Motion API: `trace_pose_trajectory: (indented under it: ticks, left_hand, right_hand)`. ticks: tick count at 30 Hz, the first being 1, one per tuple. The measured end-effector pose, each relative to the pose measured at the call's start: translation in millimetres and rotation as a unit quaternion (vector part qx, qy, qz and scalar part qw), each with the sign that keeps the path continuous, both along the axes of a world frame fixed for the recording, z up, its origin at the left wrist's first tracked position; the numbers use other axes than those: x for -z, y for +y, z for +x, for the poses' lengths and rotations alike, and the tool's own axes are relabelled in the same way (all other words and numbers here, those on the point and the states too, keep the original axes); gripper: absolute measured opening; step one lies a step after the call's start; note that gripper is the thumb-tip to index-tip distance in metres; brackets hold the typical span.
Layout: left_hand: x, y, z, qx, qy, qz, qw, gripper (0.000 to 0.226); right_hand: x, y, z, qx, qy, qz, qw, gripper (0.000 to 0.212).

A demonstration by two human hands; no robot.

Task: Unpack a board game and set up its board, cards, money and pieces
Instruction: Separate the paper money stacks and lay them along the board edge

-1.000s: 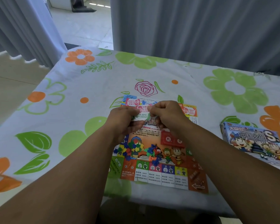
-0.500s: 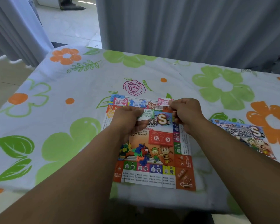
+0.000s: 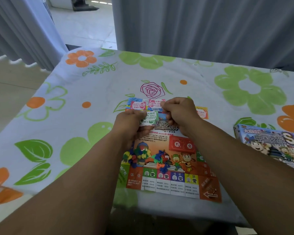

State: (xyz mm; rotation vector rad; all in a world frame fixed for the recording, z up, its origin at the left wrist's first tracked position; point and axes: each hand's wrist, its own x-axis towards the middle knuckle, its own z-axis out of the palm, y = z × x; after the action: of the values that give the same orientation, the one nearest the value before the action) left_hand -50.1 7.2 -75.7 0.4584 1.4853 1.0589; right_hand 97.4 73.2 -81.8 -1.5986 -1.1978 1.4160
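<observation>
Fingers (image 3: 141, 114) round one green banknote (image 3: 151, 117)

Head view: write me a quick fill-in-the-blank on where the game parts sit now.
The left hand grips ____ banknotes. The game box lies to the ____ of the board. The plastic pieces are piled on the ____.
Missing: green; right; board.

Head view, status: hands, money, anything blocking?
Left hand holds green money stack. Right hand curled beside it, grip unclear. Pink notes along board's far edge. Nothing blocking.
</observation>
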Motion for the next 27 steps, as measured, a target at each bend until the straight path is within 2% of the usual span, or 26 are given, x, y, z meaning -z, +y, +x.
trace_pose_trajectory:
  ticks: [8, 20, 27]
  left_hand:
    - [-1.7, -6.9, -26.0, -0.016, 0.017, -0.017, 1.0, 0.016]
    - [-0.4, -11.7, -43.6, -0.024, 0.017, -0.029, 0.999, 0.02]
    - [-2.1, -10.3, -38.1, -0.025, 0.017, -0.041, 0.999, 0.019]
  right_hand:
    - [2.1, 2.5, -39.5, -0.025, 0.001, -0.03, 0.999, 0.011]
    - [5.9, 6.7, -57.0, -0.006, -0.072, -0.019, 0.997, 0.01]
    - [-1.5, 4.2, -46.4, -0.022, -0.047, 0.004, 0.999, 0.005]
